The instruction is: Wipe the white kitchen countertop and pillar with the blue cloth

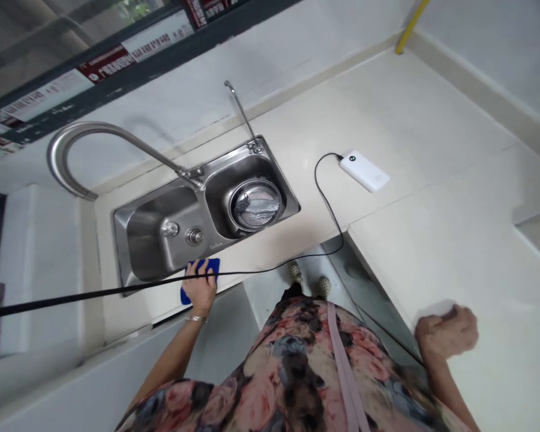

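My left hand (200, 289) presses a blue cloth (212, 267) against the counter's front edge, just before the double sink. Its fingers lie over the cloth, and a bracelet circles the wrist. On the counter at the right rests my right hand (450, 332), fingers curled into a loose fist, with nothing visible in it. The stainless steel sink (150, 219) has two basins. In its right basin sits a round metal strainer (237, 223) with a shiny, crumpled-looking item and a dark scrubber-like piece inside.
A curved faucet (103, 128) arches over the left basin; a thin tap (242, 111) stands behind the right one. A white power bank (364, 171) lies on the counter (432, 150). Its black cable (270, 270) runs across in front of my left hand. A yellow pipe (409, 29) rises in the far corner.
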Demonstrator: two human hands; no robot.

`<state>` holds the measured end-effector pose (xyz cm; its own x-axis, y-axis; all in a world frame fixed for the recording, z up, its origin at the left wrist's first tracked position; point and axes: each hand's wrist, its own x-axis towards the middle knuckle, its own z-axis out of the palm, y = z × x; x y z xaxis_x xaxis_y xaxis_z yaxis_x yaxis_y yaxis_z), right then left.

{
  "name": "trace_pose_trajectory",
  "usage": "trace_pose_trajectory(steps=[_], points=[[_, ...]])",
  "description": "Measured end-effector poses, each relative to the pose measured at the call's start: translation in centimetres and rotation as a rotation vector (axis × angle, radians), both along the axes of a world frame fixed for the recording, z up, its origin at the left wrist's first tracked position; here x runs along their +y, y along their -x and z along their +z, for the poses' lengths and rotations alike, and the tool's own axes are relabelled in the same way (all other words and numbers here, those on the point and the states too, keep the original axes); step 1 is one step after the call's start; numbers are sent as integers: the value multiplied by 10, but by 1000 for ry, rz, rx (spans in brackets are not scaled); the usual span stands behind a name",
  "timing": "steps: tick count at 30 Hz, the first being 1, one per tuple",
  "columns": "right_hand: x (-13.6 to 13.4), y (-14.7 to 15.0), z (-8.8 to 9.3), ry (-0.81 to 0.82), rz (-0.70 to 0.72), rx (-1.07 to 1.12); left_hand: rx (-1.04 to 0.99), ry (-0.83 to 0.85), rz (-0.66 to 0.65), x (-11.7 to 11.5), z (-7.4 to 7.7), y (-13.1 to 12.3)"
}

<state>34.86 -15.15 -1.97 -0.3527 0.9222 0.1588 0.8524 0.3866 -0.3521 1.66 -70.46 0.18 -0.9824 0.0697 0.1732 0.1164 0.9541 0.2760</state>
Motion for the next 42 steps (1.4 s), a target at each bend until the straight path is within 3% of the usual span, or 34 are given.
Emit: trace_pose_trajectory(steps=[3,7,13,19,24,29,32,37,42], points=[[3,-7,-12,-146,41,56,7,-8,-210,30,-2,15],[3,-5,-18,-180,6,71,2,11,-432,79,-2,45],[-1,2,-13,-191,4,75,-32,-13,-852,160,1,73],[-5,9,-6,-150,-44,62,-62,-9,-1150,204,0,83],[-4,11,-7,-143,-53,47,-41,-45,-1235,252,-1,94],[-5,14,-6,-132,-58,36,-51,-74,-1253,308,-3,108],[-5,16,-5,-114,-60,32,-20,-109,-1225,330,-3,114],[-2,15,-9,-88,-56,37,-1,-152,-1147,337,-1,109],[-1,17,-13,-108,-81,33,-8,-148,-1250,316,3,82]])
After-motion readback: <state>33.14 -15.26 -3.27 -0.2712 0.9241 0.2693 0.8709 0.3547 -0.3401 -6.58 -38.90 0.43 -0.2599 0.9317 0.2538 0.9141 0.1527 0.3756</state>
